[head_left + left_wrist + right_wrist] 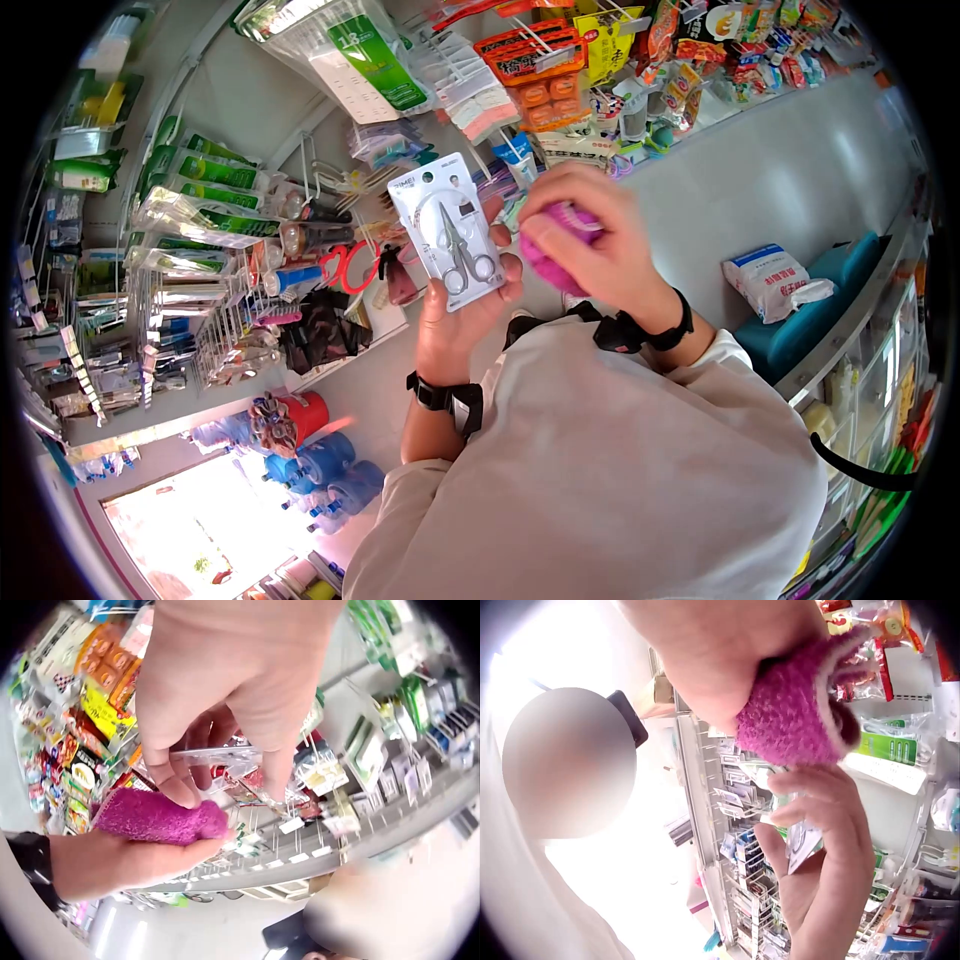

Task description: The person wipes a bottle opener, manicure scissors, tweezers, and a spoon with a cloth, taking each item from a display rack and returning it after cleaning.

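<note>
In the head view my left hand (465, 318) grips a carded pack of small scissors (450, 232) by its edges, with the blister side up. Just right of it, my right hand (600, 235) holds a bunched magenta fluffy cloth (556, 250) in curled fingers. The left wrist view shows the pack (217, 756) edge-on between thumb and fingers, and the cloth (161, 817) close beside it. From the right wrist the cloth (791, 712) hangs over the pack (804, 844), partly hiding it; whether they touch, I cannot tell.
Hooks of packaged goods (215, 190) line the left, with snack packets (545, 75) at the top. A white packet (775, 283) lies by a teal container (835, 300) on the right. Blue water bottles (325, 460) and a red bucket (305, 412) stand lower left.
</note>
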### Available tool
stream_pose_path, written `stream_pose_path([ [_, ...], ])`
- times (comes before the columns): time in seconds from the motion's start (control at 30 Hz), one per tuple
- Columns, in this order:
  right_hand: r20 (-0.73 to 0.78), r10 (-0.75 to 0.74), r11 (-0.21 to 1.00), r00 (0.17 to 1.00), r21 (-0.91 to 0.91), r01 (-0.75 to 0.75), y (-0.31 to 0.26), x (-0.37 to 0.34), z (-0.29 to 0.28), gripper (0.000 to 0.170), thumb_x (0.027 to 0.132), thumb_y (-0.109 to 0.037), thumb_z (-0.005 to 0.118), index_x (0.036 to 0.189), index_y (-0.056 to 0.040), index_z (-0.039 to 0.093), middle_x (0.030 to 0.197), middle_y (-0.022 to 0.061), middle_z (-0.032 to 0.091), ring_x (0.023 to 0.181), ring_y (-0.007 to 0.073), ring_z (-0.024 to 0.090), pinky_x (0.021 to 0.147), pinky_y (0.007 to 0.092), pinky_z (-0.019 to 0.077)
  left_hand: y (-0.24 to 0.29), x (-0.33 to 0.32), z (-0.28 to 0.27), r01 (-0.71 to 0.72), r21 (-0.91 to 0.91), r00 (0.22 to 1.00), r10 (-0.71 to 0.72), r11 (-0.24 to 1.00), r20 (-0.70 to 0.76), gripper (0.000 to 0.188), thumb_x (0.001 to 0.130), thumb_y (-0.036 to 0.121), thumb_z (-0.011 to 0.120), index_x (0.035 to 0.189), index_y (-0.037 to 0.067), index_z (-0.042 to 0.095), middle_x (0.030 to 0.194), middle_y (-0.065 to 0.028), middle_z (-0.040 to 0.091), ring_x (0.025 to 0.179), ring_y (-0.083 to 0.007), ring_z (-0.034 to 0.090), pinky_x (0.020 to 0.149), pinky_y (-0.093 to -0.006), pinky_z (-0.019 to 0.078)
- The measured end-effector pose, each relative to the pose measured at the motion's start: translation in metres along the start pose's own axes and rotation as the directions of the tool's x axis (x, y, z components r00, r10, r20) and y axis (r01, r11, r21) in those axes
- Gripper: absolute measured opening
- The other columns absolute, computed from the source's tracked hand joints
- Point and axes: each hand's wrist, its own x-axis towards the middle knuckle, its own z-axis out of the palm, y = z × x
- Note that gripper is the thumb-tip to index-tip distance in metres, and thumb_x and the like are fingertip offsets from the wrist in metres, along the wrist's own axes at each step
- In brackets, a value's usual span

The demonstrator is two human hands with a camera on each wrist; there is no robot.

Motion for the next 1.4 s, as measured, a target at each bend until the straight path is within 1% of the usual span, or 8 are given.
stream_pose_path([
  [0.67,-0.202,-0.029,0.993,0.979,-0.115,0.005,-0.003,0.006,-0.002,0.015,0.081,-0.01,0.072,0.091,-0.0021,0.065,0.088,0.0102,0.063,0.081,0.0244,0.061,0.073,0.0328,0.0471,-0.001,0.0,0.011,0.093,-0.005,0.995,-0.093,0.996,-0.018,0.1,0.065,0.07,0.072,0.14,0.012,0.041,0.106,-0.0057,0.053,0.08,-0.0156,0.047,0.064,-0.0287,0.0407],
  [0.8,0.075,-0.31,0.891,0.948,-0.325,0.317,0.004,0.042,0.018,0.02,0.078,-0.006,0.07,0.097,-0.0053,0.065,0.092,0.0106,0.062,0.086,0.0294,0.06,0.076,0.0372,0.048,-0.005,-0.007,0.017,-0.051,0.203,0.988,0.078,0.978,-0.129,0.094,0.075,0.07,0.06,0.141,0.008,0.037,0.127,-0.0068,0.05,0.109,-0.0201,0.049,0.089,-0.0352,0.0423],
  [0.93,0.004,-0.126,0.868,0.992,-0.484,0.112,0.001,0.078,0.004,0.022,0.083,-0.009,0.069,0.104,-0.0066,0.068,0.092,0.0092,0.066,0.091,0.0264,0.062,0.08,0.0322,0.0493,0.017,-0.004,-0.006,-0.027,0.142,0.995,0.04,0.99,-0.091,0.113,0.062,0.07,0.071,0.15,0.015,0.027,0.121,-0.001,0.051,0.092,-0.0136,0.046,0.075,-0.0273,0.0391],
  [1.03,0.214,0.245,0.968,0.946,-0.116,-0.224,-0.003,0.088,0.009,0.016,0.088,-0.013,0.067,0.101,-0.004,0.069,0.093,0.0098,0.069,0.086,0.0191,0.065,0.079,0.0305,0.0499,0.041,-0.007,-0.014,-0.121,0.144,0.992,0.124,0.982,-0.01,0.116,0.062,0.07,0.07,0.151,0.014,0.022,0.117,-0.0043,0.054,0.085,-0.0164,0.049,0.072,-0.0292,0.0416],
  [1.07,0.347,0.298,0.951,0.889,-0.03,-0.307,-0.001,0.091,0.016,0.016,0.089,-0.015,0.066,0.1,-0.003,0.07,0.093,0.0098,0.069,0.085,0.0168,0.065,0.078,0.0305,0.05,0.046,-0.006,-0.017,-0.133,0.097,0.989,0.139,0.986,-0.053,0.112,0.061,0.071,0.068,0.149,0.015,0.027,0.116,-0.006,0.057,0.086,-0.0183,0.053,0.071,-0.0311,0.0444],
  [1.13,0.453,-0.078,0.993,0.888,-0.043,0.109,0.003,0.098,0.037,0.017,0.09,-0.015,0.066,0.097,0.0002,0.068,0.085,0.0085,0.067,0.074,0.0159,0.064,0.07,0.0301,0.0498,0.057,0.0,-0.006,-0.226,0.084,0.973,0.228,0.97,-0.019,0.09,0.074,0.064,0.068,0.14,0.009,0.041,0.111,-0.007,0.061,0.09,-0.0203,0.057,0.071,-0.0335,0.0472],
  [1.27,0.551,-0.061,0.998,0.832,0.021,0.059,-0.002,0.117,0.067,0.017,0.089,-0.015,0.067,0.095,0.0014,0.067,0.083,0.0088,0.065,0.077,0.016,0.065,0.07,0.0287,0.0492,0.055,-0.005,-0.073,-0.196,-0.397,0.968,0.111,0.897,-0.227,0.05,0.096,0.041,0.047,0.131,0.005,0.05,0.116,-0.0137,0.061,0.1,-0.0306,0.059,0.088,-0.0462,0.0493],
  [1.4,0.556,-0.075,0.99,0.828,-0.059,0.129,-0.033,0.141,0.082,0.018,0.09,-0.017,0.065,0.095,-0.0003,0.067,0.083,0.0083,0.065,0.078,0.0162,0.065,0.069,0.0296,0.0499,0.087,-0.011,-0.091,-0.265,0.123,0.961,0.252,0.956,0.115,0.067,0.088,0.047,0.057,0.14,0.009,0.041,0.13,-0.0164,0.054,0.112,-0.0358,0.055,0.098,-0.05,0.0442],
])
